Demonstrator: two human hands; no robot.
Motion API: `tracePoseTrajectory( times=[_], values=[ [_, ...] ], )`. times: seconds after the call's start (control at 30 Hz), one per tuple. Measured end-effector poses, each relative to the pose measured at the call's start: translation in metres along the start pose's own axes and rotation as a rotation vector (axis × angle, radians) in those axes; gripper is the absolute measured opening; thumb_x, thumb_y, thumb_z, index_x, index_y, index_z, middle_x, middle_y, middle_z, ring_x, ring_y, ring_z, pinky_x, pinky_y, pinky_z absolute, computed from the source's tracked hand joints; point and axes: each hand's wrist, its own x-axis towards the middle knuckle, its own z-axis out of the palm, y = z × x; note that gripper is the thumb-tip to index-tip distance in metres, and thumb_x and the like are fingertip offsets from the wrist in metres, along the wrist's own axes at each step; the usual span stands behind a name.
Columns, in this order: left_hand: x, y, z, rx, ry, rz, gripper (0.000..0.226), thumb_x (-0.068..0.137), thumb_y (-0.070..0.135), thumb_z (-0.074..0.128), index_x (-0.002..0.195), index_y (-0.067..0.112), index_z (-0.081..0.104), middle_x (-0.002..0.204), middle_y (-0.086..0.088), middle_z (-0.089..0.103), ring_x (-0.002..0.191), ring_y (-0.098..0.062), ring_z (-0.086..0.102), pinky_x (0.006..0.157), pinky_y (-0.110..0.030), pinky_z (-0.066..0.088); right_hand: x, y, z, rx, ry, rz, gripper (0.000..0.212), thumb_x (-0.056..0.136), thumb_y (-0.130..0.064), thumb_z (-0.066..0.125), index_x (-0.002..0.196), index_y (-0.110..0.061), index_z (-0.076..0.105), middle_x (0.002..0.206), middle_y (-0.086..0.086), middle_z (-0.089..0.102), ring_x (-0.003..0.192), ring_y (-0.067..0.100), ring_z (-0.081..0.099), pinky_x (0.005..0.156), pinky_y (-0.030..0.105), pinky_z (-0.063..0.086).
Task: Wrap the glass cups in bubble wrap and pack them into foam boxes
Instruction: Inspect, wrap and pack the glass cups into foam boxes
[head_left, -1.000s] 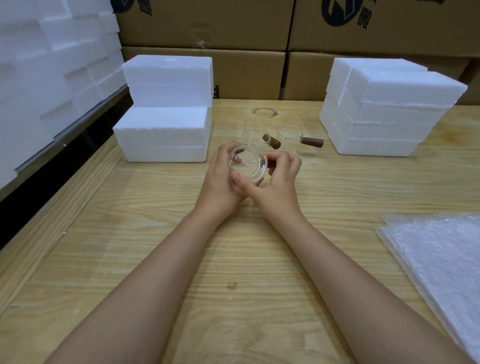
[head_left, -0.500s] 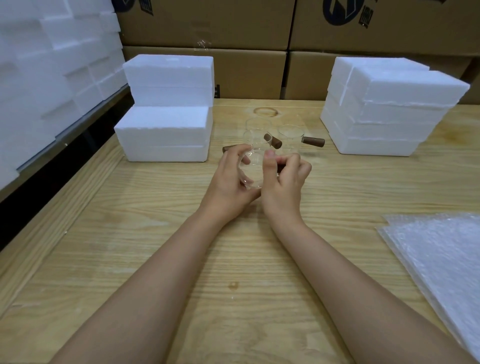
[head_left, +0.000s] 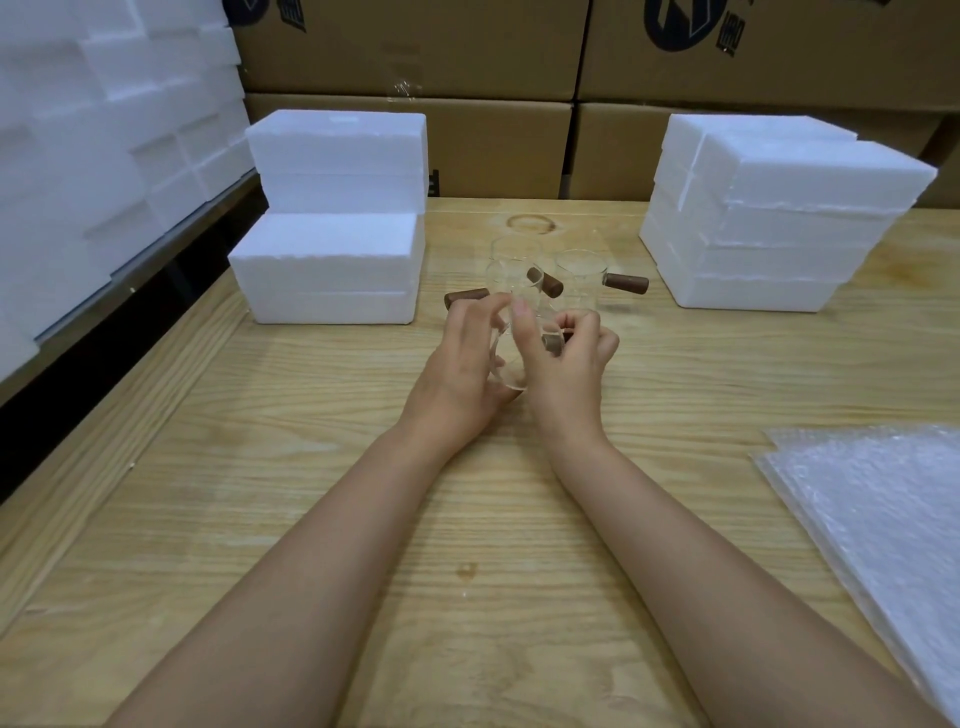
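My left hand (head_left: 457, 374) and right hand (head_left: 567, 375) curl round one bare glass cup (head_left: 506, 366), so I think it must go onto the bubble wrap (head_left: 883, 512) next.

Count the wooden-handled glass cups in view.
4. One clear glass cup with a brown wooden handle is held by the left hand and right hand; three stand behind them: rear cup, middle cup, right cup. Others may be hidden.
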Motion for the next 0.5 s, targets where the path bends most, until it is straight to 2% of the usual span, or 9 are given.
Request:
tracePoseTrajectory(
  times=[0.1,0.2,0.27,0.37,0.4,0.47,0.5],
  values=[
    [0.0,-0.0014,-0.0008,0.009,0.007,-0.032,0.072,0.071,-0.003,0.076,0.134,0.007,0.043,0.124,-0.007,0.042,0.083,0.016,0.04,0.076,-0.017,0.046,-0.0014,-0.0021,0.0007,-0.051,-0.017,-0.023,0.051,0.071,-0.039,0.079,0.099,-0.017,0.042,0.115,0.002,0.029,0.114,0.026,0.047,0.101,0.038,0.041],
    [0.001,-0.0019,-0.0022,-0.062,0.013,-0.104,0.074,0.069,-0.006,0.074,0.134,0.008,0.041,0.117,0.0,0.038,0.092,0.018,0.043,0.082,0.0,0.035,-0.0024,-0.0011,0.0016,-0.133,-0.044,-0.07,0.063,0.065,-0.035,0.084,0.106,-0.016,0.04,0.121,0.005,0.027,0.122,0.026,0.039,0.106,0.037,0.036],
    [0.0024,-0.0009,-0.0039,-0.116,0.025,-0.145,0.07,0.072,0.0,0.074,0.133,0.009,0.042,0.116,-0.002,0.042,0.095,0.006,0.049,0.084,-0.002,0.036,-0.0029,-0.0001,0.0014,-0.184,-0.06,-0.122,0.069,0.063,-0.033,0.086,0.111,-0.013,0.041,0.123,0.007,0.026,0.125,0.025,0.034,0.106,0.038,0.035],
    [0.0043,-0.0006,-0.0056,-0.209,0.037,-0.191,0.068,0.073,0.004,0.077,0.13,0.02,0.042,0.112,-0.004,0.049,0.082,-0.017,0.06,0.08,-0.021,0.049,-0.0019,0.0021,-0.0018,-0.228,-0.095,-0.218,0.07,0.061,-0.03,0.088,0.11,-0.014,0.042,0.123,0.005,0.023,0.128,0.022,0.03,0.109,0.035,0.032],
    [0.005,-0.0015,-0.006,-0.244,0.044,-0.209,0.069,0.072,0.004,0.08,0.125,0.026,0.041,0.111,-0.004,0.051,0.077,-0.015,0.062,0.076,-0.021,0.05,-0.0013,0.0031,-0.0034,-0.231,-0.115,-0.247,0.068,0.061,-0.029,0.088,0.108,-0.017,0.041,0.122,0.004,0.023,0.129,0.02,0.028,0.11,0.03,0.031],
    [0.0064,-0.0027,-0.0068,-0.335,0.066,-0.239,0.07,0.069,0.007,0.085,0.115,0.036,0.041,0.11,-0.001,0.055,0.069,0.002,0.06,0.069,-0.012,0.049,0.0,0.0042,-0.0067,-0.217,-0.151,-0.303,0.065,0.061,-0.025,0.089,0.107,-0.02,0.043,0.122,0.004,0.023,0.127,0.01,0.028,0.105,0.011,0.027],
    [0.0066,-0.0025,-0.0075,-0.38,0.076,-0.257,0.07,0.066,0.009,0.086,0.111,0.038,0.041,0.109,0.002,0.057,0.072,0.007,0.059,0.07,-0.011,0.049,0.0006,0.0044,-0.0081,-0.202,-0.16,-0.328,0.061,0.062,-0.024,0.088,0.107,-0.017,0.048,0.122,0.005,0.024,0.124,0.005,0.028,0.102,0.005,0.024]
  ],
)
